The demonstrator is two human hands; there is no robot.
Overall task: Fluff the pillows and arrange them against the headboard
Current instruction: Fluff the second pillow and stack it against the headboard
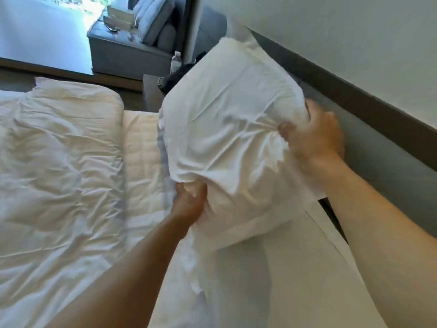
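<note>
Both hands are gripping one white pillow, held clear of the mattress.

Left hand (189, 202) is clenching a fistful of fabric at the pillow's (231, 129) near lower edge; right hand (312, 136) is closing over the side nearest the headboard (369, 147), fingers digging in. Deep creasing around both grips is suggesting a soft, light, compressible fill that is unlikely to slip; opposite edges look the soundest holds for plumping. Beyond the left hand, a rumpled duvet (59, 162) is lying across the bed. Farther off, a grey sofa (127, 50) is standing by the window.
</note>
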